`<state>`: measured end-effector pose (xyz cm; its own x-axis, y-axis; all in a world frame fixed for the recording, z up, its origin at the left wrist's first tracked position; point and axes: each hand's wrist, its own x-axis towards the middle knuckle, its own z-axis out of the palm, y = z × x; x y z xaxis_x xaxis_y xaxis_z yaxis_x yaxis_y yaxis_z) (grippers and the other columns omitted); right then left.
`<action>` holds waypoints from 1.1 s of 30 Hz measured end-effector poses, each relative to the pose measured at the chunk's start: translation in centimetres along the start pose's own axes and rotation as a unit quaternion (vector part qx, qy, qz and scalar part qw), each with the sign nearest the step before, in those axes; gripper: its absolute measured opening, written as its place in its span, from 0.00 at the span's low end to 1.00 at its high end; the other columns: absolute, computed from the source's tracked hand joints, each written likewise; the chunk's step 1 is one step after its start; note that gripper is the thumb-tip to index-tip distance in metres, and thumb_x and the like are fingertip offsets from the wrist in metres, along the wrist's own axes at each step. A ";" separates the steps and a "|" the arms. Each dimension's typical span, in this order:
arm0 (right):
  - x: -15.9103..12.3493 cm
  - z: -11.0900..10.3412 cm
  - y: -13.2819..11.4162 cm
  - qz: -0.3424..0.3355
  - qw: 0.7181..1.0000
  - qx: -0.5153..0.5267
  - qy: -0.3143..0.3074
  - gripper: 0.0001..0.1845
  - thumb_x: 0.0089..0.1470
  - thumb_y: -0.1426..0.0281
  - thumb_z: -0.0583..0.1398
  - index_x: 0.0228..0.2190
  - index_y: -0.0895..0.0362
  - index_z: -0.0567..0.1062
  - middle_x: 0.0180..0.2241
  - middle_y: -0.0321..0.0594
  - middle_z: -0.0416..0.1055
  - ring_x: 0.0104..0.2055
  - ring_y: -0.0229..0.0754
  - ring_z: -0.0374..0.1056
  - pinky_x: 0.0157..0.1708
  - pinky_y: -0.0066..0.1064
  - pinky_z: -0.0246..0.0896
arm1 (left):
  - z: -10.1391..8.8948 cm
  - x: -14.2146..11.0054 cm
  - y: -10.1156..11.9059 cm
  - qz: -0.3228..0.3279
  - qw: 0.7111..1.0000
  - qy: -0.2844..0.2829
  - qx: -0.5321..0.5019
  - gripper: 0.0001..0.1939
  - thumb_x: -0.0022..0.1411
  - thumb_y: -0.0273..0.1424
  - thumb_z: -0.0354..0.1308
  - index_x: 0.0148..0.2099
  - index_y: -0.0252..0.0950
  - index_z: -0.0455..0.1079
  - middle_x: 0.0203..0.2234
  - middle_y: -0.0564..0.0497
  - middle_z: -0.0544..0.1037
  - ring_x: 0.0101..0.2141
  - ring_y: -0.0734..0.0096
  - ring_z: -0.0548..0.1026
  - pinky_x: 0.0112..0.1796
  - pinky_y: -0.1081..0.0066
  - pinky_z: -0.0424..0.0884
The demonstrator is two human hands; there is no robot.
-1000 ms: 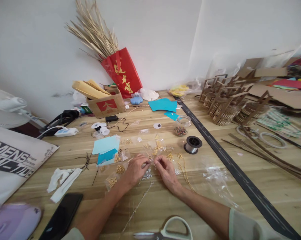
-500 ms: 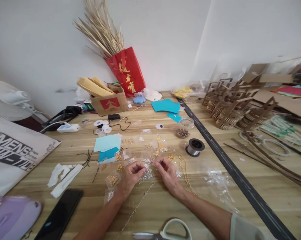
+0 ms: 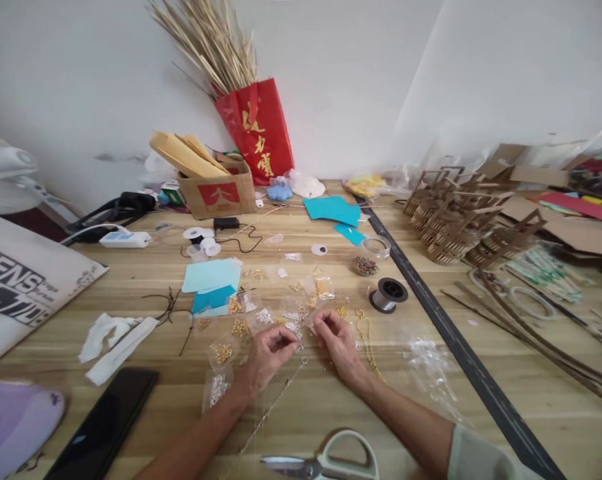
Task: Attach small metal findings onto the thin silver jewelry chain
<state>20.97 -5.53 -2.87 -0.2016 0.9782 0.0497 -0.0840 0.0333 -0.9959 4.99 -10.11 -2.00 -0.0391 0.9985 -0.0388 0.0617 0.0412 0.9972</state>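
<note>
My left hand [image 3: 269, 355] hovers over the middle of the table with thumb and forefinger pinched together. Any small piece at its fingertips is too tiny to make out. Facing it from the right, my right hand [image 3: 337, 345] is also closed in a pinch, its contents hidden. A pile of small silver beads or findings [image 3: 293, 323] lies between and behind the hands. Just in front of them a thin silver chain [image 3: 275, 404] with a ring at its end runs toward me. Beside my right hand lies a gold chain [image 3: 365, 337]. Gold beads [image 3: 241, 327] rest on small bags left of my left hand.
Scissors [image 3: 325, 460] lie at the front edge, a black phone [image 3: 105, 423] at front left. A wire spool [image 3: 389, 295] and a jar of beads [image 3: 365, 265] stand at right. Woven baskets [image 3: 451, 240] fill the right back. A red bag [image 3: 258, 133] leans on the wall.
The view has shifted slightly. My left hand has moved a little to the right, its fingertips closer to my right hand. Both hands stay pinched.
</note>
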 end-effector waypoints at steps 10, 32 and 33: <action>-0.7 0.1 -1.0 -0.052 0.997 -0.059 -0.013 0.16 0.53 0.56 0.60 0.25 0.57 0.68 0.22 0.33 0.62 0.25 0.36 0.57 0.24 0.26 0.54 | -0.3 0.1 -0.4 0.015 0.999 -0.012 -0.049 0.06 0.48 0.30 0.66 0.28 0.32 0.75 0.25 0.49 0.77 0.29 0.70 0.74 0.33 0.72 0.69; -2.2 -0.7 -0.2 -0.262 0.934 -0.218 -0.108 0.07 0.59 0.74 0.55 0.29 0.54 0.68 0.25 0.37 0.65 0.27 0.39 0.60 0.26 0.30 0.56 | -0.7 0.2 -0.7 -0.045 0.995 -0.017 -0.089 0.06 0.48 0.31 0.66 0.29 0.33 0.77 0.25 0.51 0.78 0.28 0.70 0.73 0.33 0.72 0.69; -2.2 -0.7 -0.1 -0.261 0.934 -0.217 -0.109 0.06 0.59 0.74 0.55 0.29 0.54 0.69 0.26 0.37 0.65 0.27 0.39 0.61 0.26 0.30 0.56 | -0.7 0.2 -0.6 -0.044 0.995 -0.018 -0.089 0.06 0.47 0.31 0.66 0.28 0.33 0.77 0.25 0.50 0.78 0.28 0.70 0.73 0.33 0.71 0.69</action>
<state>22.10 -7.52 -2.89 -0.4423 0.7422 0.5036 0.1683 0.6201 -0.7662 4.22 -9.97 -2.58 -0.0012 0.9922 -0.1248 -0.1179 0.1238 0.9853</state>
